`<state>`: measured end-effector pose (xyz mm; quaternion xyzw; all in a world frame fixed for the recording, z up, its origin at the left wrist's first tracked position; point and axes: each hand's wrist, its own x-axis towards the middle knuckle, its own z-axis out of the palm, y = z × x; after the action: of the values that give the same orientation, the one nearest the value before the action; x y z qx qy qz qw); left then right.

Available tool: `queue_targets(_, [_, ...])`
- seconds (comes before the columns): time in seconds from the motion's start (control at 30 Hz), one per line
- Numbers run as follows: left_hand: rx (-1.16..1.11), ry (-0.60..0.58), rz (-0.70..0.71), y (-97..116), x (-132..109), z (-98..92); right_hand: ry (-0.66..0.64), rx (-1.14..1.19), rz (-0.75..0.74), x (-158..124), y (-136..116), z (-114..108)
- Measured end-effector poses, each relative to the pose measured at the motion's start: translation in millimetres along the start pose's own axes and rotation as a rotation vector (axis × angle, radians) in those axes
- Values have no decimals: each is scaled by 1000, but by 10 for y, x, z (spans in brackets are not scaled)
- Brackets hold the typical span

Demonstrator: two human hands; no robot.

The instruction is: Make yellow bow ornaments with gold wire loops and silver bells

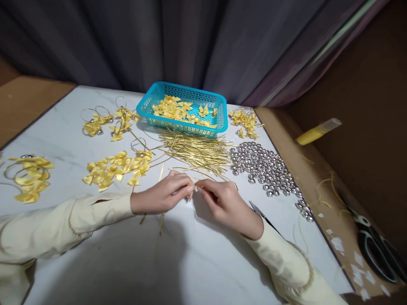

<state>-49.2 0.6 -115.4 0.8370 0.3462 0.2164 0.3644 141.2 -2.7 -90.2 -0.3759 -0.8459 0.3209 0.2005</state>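
Note:
My left hand (170, 191) and my right hand (224, 203) meet fingertip to fingertip over the white marble-look table (127, 262). Both are pinched closed. Whatever is between the fingertips is too small to make out; a small pale bit shows there. Just beyond the hands lies a pile of gold wire ties (197, 150). Loose yellow bows (117, 167) lie beyond my left forearm. Silver bells (260, 165) are heaped to the right. A few gold ties (162, 222) stick out from under my left hand.
A blue basket (182, 125) with yellow bows stands at the back. Bow-and-bell bunches lie at left (33, 178), back left (122, 120) and back right (244, 123). A thin dark pointed tool (263, 217) lies by my right wrist. Black scissors (375, 250) and a yellow tube (318, 131) are at the right.

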Motion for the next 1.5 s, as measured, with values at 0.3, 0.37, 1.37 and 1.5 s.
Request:
queue_targets(0.3, [1, 100, -22, 21, 31, -32, 31, 4, -22, 4, 0, -73])
queue_targets(0.37, [48, 104, 22, 15, 32, -37, 26, 6, -6, 14, 11, -119])
queue_targets(1.37, [650, -46, 322, -61, 0, -34, -133, -159, -46, 17, 71, -101])
queue_targets(1.5, [614, -51, 315, -68, -5, -30, -110, -200, -33, 2, 77, -68])
